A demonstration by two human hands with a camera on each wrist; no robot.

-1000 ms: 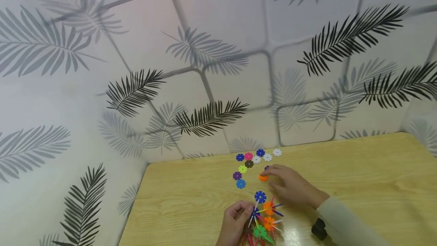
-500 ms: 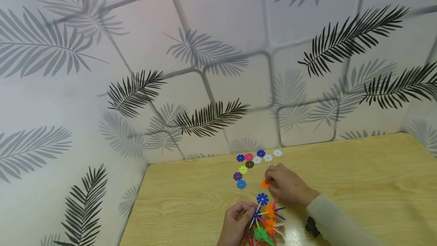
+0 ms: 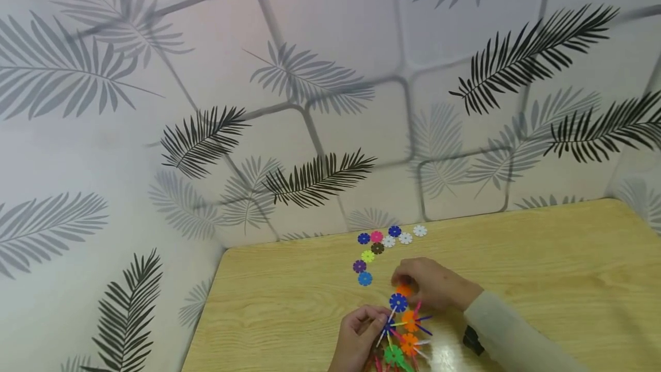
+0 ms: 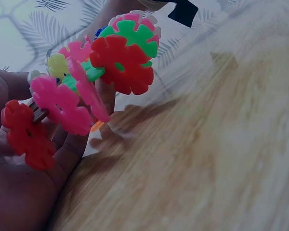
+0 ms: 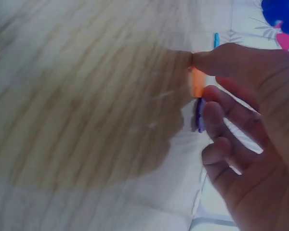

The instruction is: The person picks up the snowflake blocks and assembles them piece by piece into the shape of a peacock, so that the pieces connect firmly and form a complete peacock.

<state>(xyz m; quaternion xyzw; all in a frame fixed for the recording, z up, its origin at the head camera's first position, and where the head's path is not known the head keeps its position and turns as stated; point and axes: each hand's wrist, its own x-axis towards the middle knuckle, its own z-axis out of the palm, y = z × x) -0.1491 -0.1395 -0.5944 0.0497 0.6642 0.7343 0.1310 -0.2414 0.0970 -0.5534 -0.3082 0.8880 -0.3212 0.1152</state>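
My left hand point(image 3: 356, 334) holds a cluster of interlocking plastic snowflake discs near the table's front edge. Within it, the head view shows a green disc point(image 3: 394, 355), orange discs point(image 3: 409, 343) and a blue disc point(image 3: 398, 303) at its far end. Red discs point(image 4: 123, 65) and pink discs point(image 4: 62, 106) of the cluster face the left wrist camera. My right hand point(image 3: 436, 283) pinches a loose orange disc point(image 3: 404, 290) by thumb and fingers, right by the blue disc; whether they touch I cannot tell. The right wrist view has a purple disc point(image 5: 199, 115) edge-on beside the orange one.
Several loose discs lie farther back on the wooden table point(image 3: 542, 268), among them a light blue disc point(image 3: 365, 278), a yellow disc point(image 3: 368, 256) and a white disc point(image 3: 420, 231). A patterned wall point(image 3: 361, 131) rises behind the table. A black object point(image 3: 472, 340) sits by the right sleeve.
My right hand has picked up the orange disc and drawn it nearer, down to the blue disc at the cluster's end. The left hand has stayed nearly still with the cluster.
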